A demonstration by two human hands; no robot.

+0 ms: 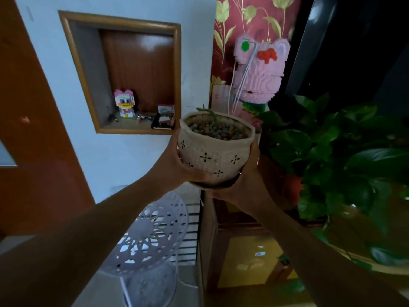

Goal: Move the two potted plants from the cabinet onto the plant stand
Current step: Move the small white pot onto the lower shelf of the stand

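A small cream ceramic pot (215, 151) with dark flower cut-outs holds coloured pebbles and a short green succulent. It is up in the air in the middle of the view. My left hand (177, 165) grips its left side and my right hand (245, 176) cups its right side and base. Below and to the left stands the white plant stand (150, 235) with a perforated round top and a lower tier. A second, large leafy green plant (336, 156) sits on the dark wooden cabinet (232, 218) at the right.
A wood-framed wall niche (124, 74) at the back holds a small brick-built duck figure and oddments. A large pink brick-built figure (259, 72) stands behind the pot on the cabinet. A brown door (33, 129) is at the left.
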